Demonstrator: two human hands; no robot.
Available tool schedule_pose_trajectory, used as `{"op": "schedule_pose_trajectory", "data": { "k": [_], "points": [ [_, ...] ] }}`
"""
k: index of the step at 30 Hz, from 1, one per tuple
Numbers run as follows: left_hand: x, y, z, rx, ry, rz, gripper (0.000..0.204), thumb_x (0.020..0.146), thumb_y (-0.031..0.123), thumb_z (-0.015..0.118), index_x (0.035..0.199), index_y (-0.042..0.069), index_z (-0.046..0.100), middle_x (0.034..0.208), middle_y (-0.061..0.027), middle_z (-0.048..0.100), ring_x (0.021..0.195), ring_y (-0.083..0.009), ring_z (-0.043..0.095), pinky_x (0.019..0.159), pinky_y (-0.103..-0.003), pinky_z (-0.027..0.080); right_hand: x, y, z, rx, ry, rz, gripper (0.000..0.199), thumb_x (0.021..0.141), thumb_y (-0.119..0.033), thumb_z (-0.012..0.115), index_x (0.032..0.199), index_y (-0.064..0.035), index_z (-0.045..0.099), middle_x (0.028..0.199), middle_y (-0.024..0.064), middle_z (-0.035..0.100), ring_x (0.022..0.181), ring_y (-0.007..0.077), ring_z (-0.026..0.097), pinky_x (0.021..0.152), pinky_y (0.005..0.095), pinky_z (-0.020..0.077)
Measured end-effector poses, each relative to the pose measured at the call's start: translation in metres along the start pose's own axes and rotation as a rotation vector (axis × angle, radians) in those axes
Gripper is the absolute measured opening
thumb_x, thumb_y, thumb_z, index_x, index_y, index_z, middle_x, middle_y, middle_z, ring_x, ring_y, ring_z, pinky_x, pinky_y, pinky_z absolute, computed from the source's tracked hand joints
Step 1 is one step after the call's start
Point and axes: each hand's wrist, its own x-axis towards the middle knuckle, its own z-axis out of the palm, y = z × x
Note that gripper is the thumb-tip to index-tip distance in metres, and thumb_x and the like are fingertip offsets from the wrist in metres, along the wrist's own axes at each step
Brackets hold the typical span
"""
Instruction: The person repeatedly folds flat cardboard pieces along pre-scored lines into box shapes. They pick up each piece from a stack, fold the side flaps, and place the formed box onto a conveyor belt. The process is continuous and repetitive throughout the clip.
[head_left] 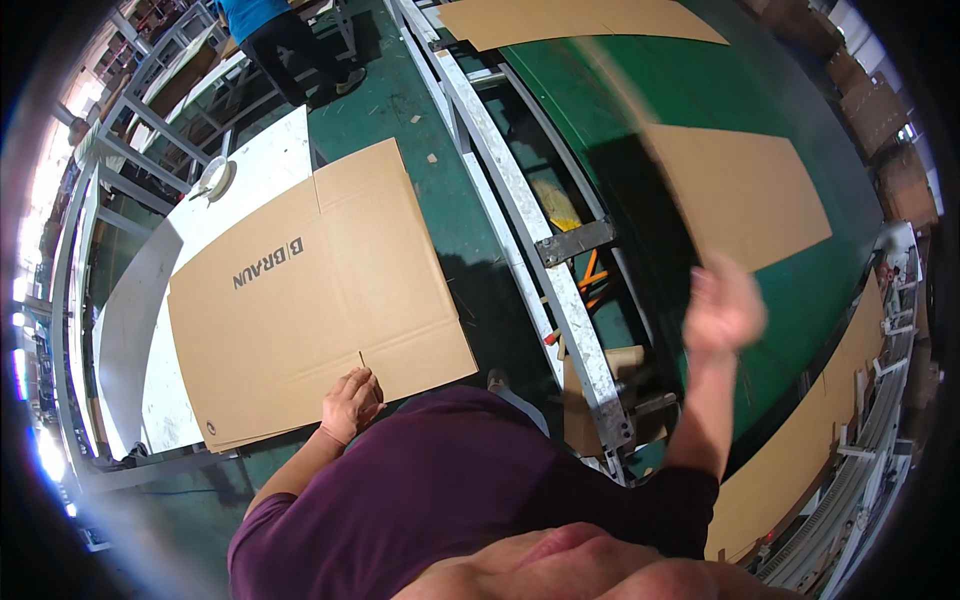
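On the white table to my left lies a flattened brown cardboard box (pixel 300 270) with dark print and cut slots. My left hand (pixel 352 400) is at its near edge, beside a slot, with the fingers bent and pressed together on the board. Out to the right, over the green surface, my right hand (pixel 722 305) is smeared by motion, so its fingers cannot be read. Just beyond it is a brown cardboard sheet (pixel 745 190), its left edge blurred and a dark shadow beside it. Whether the right hand touches this sheet is unclear.
A metal frame rail (pixel 510 180) runs between the table (pixel 165 370) and the green surface (pixel 600 95). More cardboard (pixel 590 22) lies at the far end. A tape roll (pixel 215 180) sits on the table. Another person (pixel 270 40) stands at the far left.
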Motion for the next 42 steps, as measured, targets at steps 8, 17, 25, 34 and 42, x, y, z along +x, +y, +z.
{"op": "schedule_pose_trajectory", "data": {
  "k": [8,17,25,34,42],
  "points": [
    [-0.001,0.002,0.005,0.008,0.008,-0.013,0.053,0.072,0.025,0.074,0.118,0.005,0.057,0.126,-0.0108,0.055,0.116,-0.0314,0.054,0.094,-0.039,0.048,-0.007,0.188,-0.084,-0.013,0.531,0.748,0.034,0.087,-0.022,0.069,0.099,0.008,0.059,0.097,0.0134,0.066,0.082,0.0199,0.062,0.072,0.0348,0.0521],
    [-0.007,0.004,0.002,0.022,-0.022,-0.04,0.057,0.073,0.027,0.073,0.121,0.004,0.054,0.127,-0.0123,0.053,0.119,-0.0328,0.051,0.099,-0.04,0.045,-0.29,0.12,0.133,0.962,0.193,2.134,0.056,0.087,-0.025,0.067,0.131,0.0027,0.047,0.127,0.0124,0.055,0.109,0.0269,0.058,0.09,0.0392,0.0494],
    [-0.012,0.0,0.01,-0.003,-0.001,-0.025,0.056,0.076,0.028,0.071,0.123,0.005,0.052,0.127,-0.0125,0.052,0.118,-0.0321,0.051,0.099,-0.04,0.044,-0.131,0.053,0.115,1.475,-0.035,1.321,0.043,0.084,-0.002,0.06,0.125,0.0027,0.05,0.119,0.0126,0.057,0.105,0.0268,0.059,0.09,0.0391,0.0494],
    [-0.032,-0.022,0.052,0.188,0.083,0.088,0.051,0.087,0.04,0.06,0.127,0.01,0.052,0.132,-0.0095,0.05,0.119,-0.0241,0.05,0.095,-0.037,0.044,-0.151,-0.294,0.105,1.616,-0.232,0.944,0.048,0.083,-0.006,0.062,0.129,-0.0006,0.045,0.119,0.0077,0.054,0.108,0.0194,0.054,0.095,0.0373,0.0421],
    [-0.021,-0.003,0.031,-0.292,0.173,-0.252,0.036,0.092,0.031,0.052,0.121,0.011,0.055,0.121,-0.011,0.056,0.111,-0.027,0.054,0.09,-0.039,0.045,-0.199,-0.363,0.113,1.962,-0.635,1.305,0.019,0.091,-0.006,0.049,0.102,0.0068,0.058,0.096,0.016,0.065,0.088,0.0265,0.066,0.075,0.0395,0.057]
  ]
}}
